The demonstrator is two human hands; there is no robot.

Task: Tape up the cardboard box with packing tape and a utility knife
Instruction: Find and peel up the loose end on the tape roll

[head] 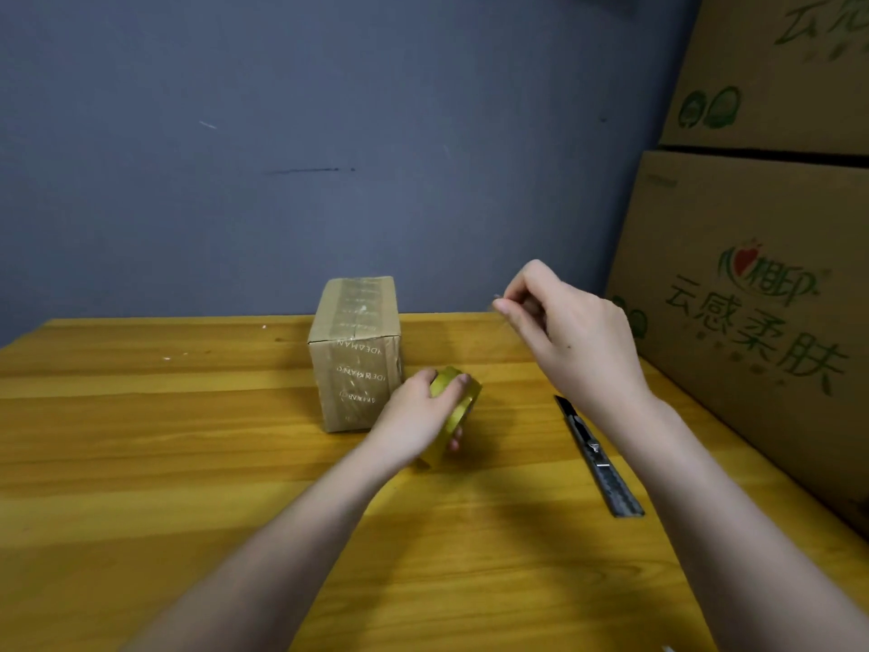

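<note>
A small cardboard box (356, 355) stands upright on the wooden table (141, 440), with printed clear tape over its top and front. Just right of it my left hand (416, 418) grips a yellowish roll of packing tape (458, 407) held on edge. My right hand (569, 331) is raised above the table to the right, fingertips pinched together on the clear tape end, which is barely visible. A utility knife (597, 456) lies flat on the table below my right wrist, blade end pointing away from me.
Large printed cardboard cartons (762, 294) are stacked along the table's right side, close to the knife. A grey wall (329, 157) stands behind the table's far edge.
</note>
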